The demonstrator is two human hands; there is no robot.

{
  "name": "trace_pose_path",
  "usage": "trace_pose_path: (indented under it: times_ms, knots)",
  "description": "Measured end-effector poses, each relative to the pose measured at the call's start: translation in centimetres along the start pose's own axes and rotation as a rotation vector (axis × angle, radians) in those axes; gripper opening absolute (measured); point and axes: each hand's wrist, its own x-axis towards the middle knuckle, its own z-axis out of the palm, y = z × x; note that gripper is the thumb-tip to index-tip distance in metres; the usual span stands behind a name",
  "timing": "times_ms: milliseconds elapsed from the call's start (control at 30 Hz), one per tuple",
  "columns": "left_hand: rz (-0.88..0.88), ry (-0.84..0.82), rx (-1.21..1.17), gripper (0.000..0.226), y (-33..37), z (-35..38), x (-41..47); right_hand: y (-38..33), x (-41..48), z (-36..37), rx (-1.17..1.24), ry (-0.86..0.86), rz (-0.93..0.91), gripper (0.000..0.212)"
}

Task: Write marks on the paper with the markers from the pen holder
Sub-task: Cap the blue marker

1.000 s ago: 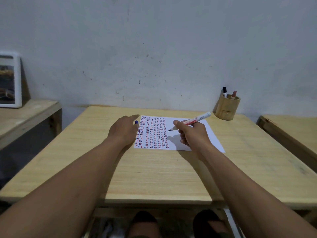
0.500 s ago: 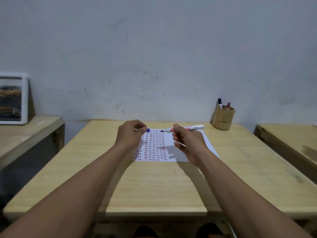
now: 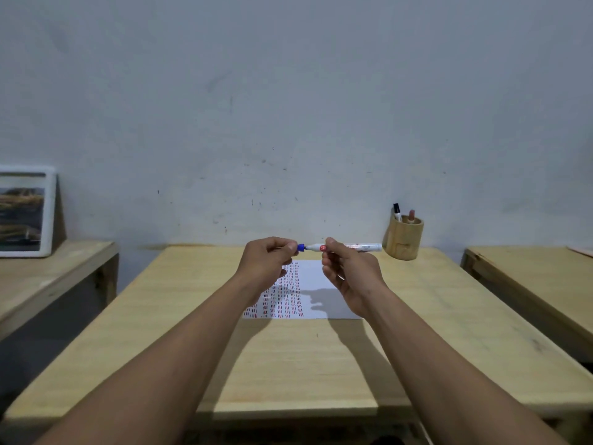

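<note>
Above the paper [image 3: 313,295], my right hand [image 3: 348,277] pinches a white marker [image 3: 359,247] level, its tip meeting the blue cap [image 3: 301,247] clamped in my left hand's [image 3: 266,264] fingertips. The pen holder [image 3: 404,237] stands just right of the marker's far end on the table [image 3: 288,364].

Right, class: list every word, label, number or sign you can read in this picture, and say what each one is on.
Nothing here is legible.
Marker barrel: red printing, too blurred to read.
Paper: rows of short red and blue dashes, marks rather than words.
Framed picture: an image, no text visible.
Pen holder: no lettering visible.
</note>
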Motion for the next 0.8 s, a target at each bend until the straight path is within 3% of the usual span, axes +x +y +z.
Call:
trace_pose_path:
  times_ms: [233, 433, 600, 800]
  knots:
    - [0.035, -0.019, -0.004, 0.012, 1.2, 1.5, -0.2, -0.4, -0.2, -0.1, 0.048, 0.017, 0.004, 0.016]
    - [0.165, 0.025, 0.133, 0.011, 2.1, 3.7, -0.3, -1.2, 0.2, 0.0, 0.197, 0.197, 0.019, 0.017]
    - [0.271, 0.116, 0.241, 0.013, 3.5, 6.0, -0.3, -2.2, 1.0, -1.1, 0.116, 0.270, -0.173, 0.074]
    - [0.324, 0.070, 0.331, 0.012, 4.6, 9.0, 0.7, -4.1, 1.9, -3.7, -0.274, 0.308, -0.189, 0.036]
